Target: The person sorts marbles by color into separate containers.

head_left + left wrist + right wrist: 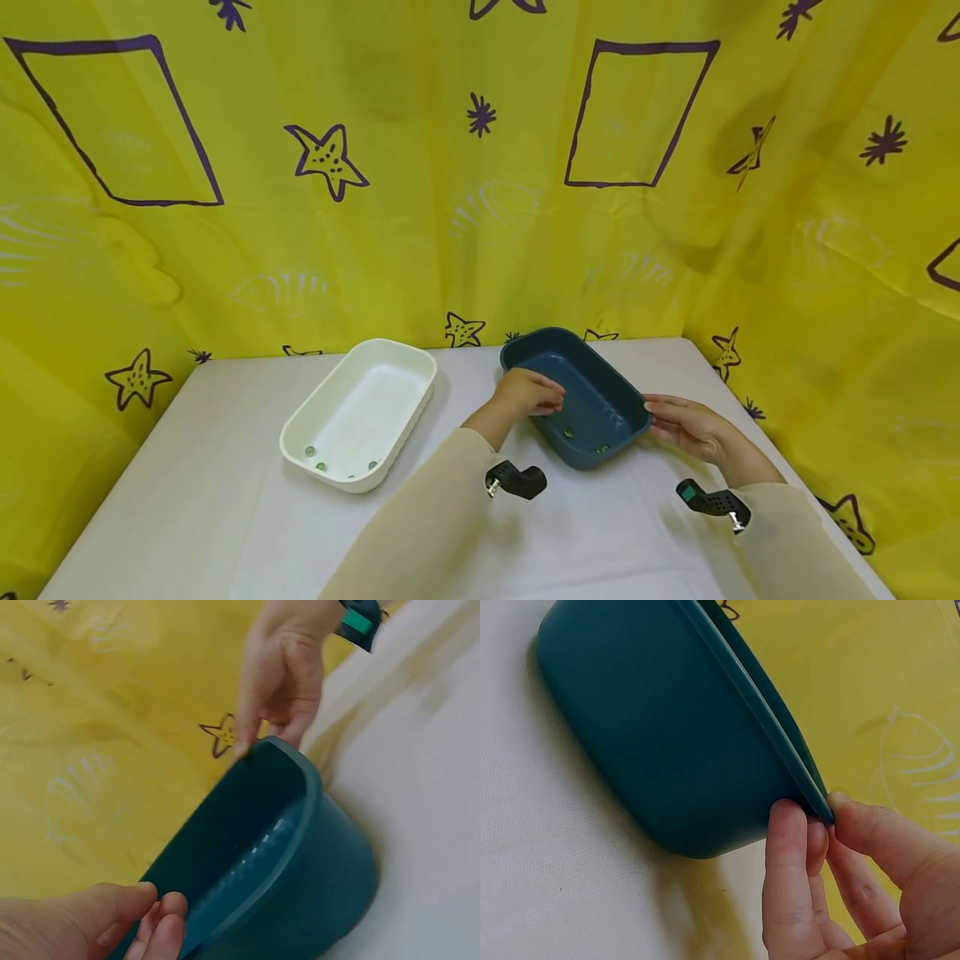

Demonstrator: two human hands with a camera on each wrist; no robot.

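My right hand (693, 429) pinches the rim at the right corner of a dark teal plastic basin (592, 371). In the right wrist view, the thumb lies on one side of the rim and the fingertips (787, 825) on the other. My left hand (528, 393) is over the basin's left side, its fingers bent and thumb close to the fingertips. Whether something small sits between them is hidden. Small green glass marbles (568, 433) lie on the basin floor at the near end. More green marbles (321, 466) rest in the white basin (360, 350) at left.
Both basins stand on a table with a white cloth (225, 433). A yellow curtain (390, 250) with purple drawings hangs behind and along the sides. Each wrist wears a black camera mount (517, 479).
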